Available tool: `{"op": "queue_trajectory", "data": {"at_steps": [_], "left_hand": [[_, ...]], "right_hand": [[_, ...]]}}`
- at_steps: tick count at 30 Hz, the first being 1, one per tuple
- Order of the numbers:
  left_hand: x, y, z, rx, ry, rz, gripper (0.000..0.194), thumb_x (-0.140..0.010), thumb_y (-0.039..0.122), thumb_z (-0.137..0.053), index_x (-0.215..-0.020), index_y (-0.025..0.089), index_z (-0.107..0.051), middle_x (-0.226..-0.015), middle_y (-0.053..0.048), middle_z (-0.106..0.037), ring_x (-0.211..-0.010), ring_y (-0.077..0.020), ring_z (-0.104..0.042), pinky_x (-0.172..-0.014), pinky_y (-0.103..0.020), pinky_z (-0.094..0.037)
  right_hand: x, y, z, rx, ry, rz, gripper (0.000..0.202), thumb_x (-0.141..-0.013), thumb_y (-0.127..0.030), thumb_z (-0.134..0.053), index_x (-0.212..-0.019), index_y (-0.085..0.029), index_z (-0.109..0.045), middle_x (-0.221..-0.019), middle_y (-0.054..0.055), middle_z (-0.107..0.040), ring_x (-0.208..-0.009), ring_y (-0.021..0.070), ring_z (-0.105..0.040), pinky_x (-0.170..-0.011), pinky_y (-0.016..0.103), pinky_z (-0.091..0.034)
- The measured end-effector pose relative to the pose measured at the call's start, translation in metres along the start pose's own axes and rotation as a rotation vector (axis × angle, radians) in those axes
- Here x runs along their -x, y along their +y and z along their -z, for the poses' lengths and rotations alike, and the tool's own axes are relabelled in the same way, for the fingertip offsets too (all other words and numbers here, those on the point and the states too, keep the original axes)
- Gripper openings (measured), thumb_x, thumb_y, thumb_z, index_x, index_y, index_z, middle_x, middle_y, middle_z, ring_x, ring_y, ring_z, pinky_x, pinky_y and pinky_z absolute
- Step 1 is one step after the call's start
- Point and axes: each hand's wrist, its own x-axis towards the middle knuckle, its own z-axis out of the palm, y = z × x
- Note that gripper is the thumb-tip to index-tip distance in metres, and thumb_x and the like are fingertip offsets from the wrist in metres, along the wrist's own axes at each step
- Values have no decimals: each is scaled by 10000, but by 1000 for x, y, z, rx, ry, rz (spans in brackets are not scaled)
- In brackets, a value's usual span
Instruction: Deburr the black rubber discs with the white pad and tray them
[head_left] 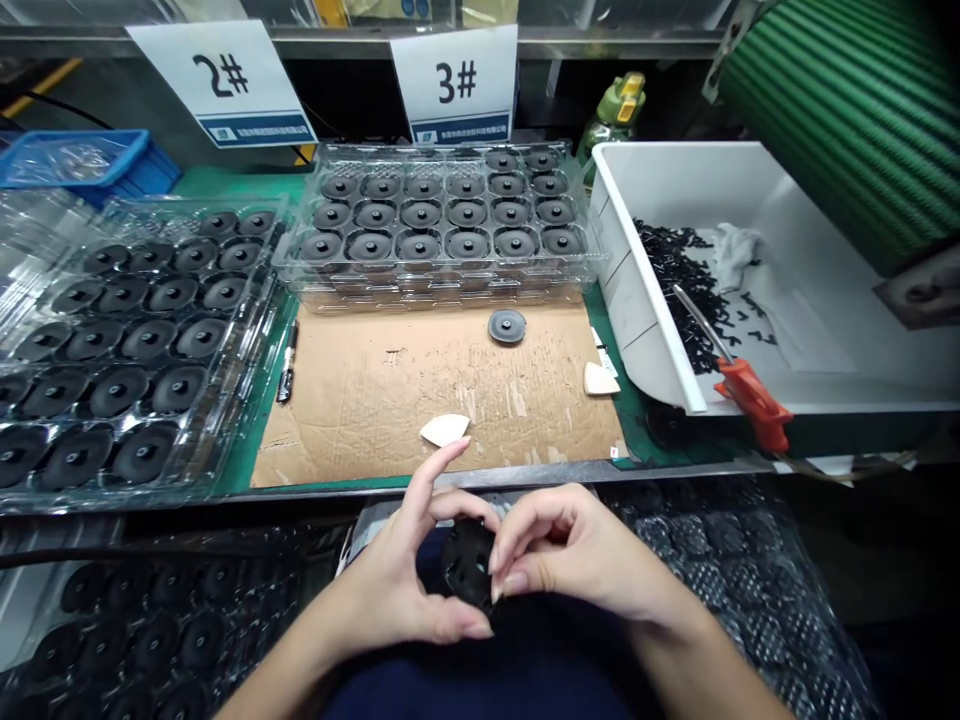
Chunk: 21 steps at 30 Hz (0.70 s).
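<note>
left hand (409, 575) curved open, index finger raised, thumb low; right hand (570, 555) pinching thumb to fingertips, both forearms angling inward.

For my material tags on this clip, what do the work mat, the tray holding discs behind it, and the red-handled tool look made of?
Mat: matte brown corrugated cardboard, judging by its creases and torn patches.
Tray: glossy, probably thin moulded plastic; it is see-through with bright reflections.
Tool: shaft likely metal, greyish with a sheen; handle perhaps plastic or rubber.
</note>
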Motion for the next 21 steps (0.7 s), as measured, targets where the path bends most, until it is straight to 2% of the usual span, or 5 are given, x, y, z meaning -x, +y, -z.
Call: {"op": "queue_trajectory", "data": {"at_steps": [7,12,15,18,21], "left_hand": [[-10,-2,-17,-65,66,-77,980,-658,433,-735,-1373,341,-70,-1105,-41,-557,-1057,-215,-519,-981,-370,-304],[-20,-5,-23,-112,59,-95,938,-688,385,-728,-1370,346,-84,-1168,-51,-539,-1121,-215,-481,-1003,-356,-291],[-29,-7,-28,-133,72,-20,869,-737,391,-683,-1363,357,-82,-1190,-45,-538,-1141,-207,-477,-1000,-336,-301],[-40,-14,-38,-134,95,94,747,-763,461,-627,-1344,354,-170,-1210,-31,-543,-1164,-204,-469,-1011,-312,-298],[-49,-22,-50,-155,-80,212,561,-829,487,-514,-1323,355,-284,-1174,-13,-589,-1119,-197,-516,-962,-284,-371]], "right_hand": [[19,4,9,-35,119,31,117,-681,-127,-767,-764,-166,-695,-727,14,-684,-675,106,-644,-653,183,-500],[43,16,21,15,282,191,66,-719,-192,-754,-751,-184,-696,-676,3,-664,-640,102,-611,-629,179,-462],[61,23,26,188,461,229,97,-757,-235,-717,-851,-222,-698,-663,-19,-618,-542,84,-527,-529,174,-406],[70,29,27,497,597,260,336,-733,-287,-739,-1058,-260,-659,-807,1,-601,-593,106,-497,-523,198,-392],[72,39,39,606,612,231,225,-774,-383,-687,-941,-234,-708,-805,13,-651,-733,159,-582,-694,246,-451]]}}
